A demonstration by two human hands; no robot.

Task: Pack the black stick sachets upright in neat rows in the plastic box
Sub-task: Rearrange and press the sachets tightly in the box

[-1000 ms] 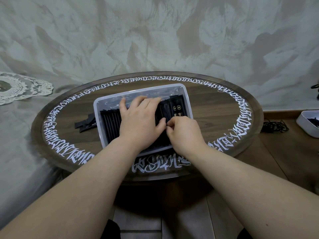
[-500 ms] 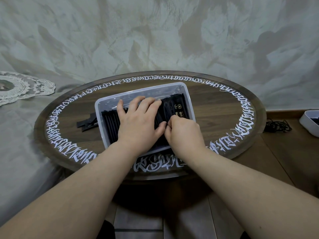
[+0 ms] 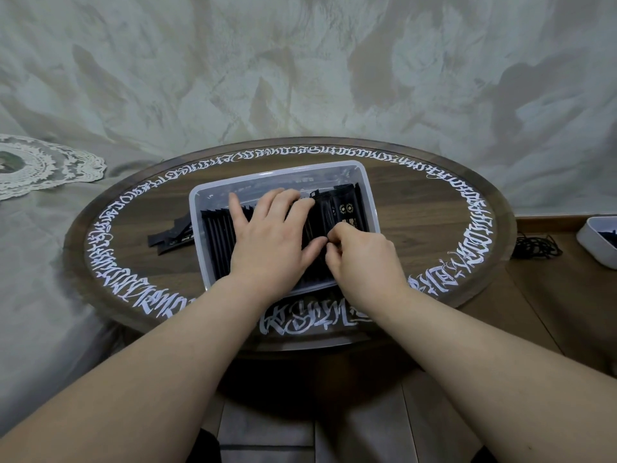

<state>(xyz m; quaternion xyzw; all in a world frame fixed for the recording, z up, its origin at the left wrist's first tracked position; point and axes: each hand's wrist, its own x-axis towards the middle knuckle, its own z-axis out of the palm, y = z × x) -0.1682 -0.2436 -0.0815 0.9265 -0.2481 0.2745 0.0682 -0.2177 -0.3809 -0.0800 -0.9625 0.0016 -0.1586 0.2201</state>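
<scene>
On the round table [image 3: 417, 225], your left hand [image 3: 270, 242] presses flat on boxed sachets [image 3: 218, 238]; your right hand [image 3: 364, 259] pinches one at the plastic box [image 3: 197, 208]'s near right.

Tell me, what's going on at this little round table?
A person is packing black stick sachets on edge into a clear plastic box on the round wooden table. The left hand lies flat across the packed rows, holding them in place, while the right hand pinches at the sachets near the box's right side. A few loose sachets lie on the table left of the box, not yet packed.
</scene>
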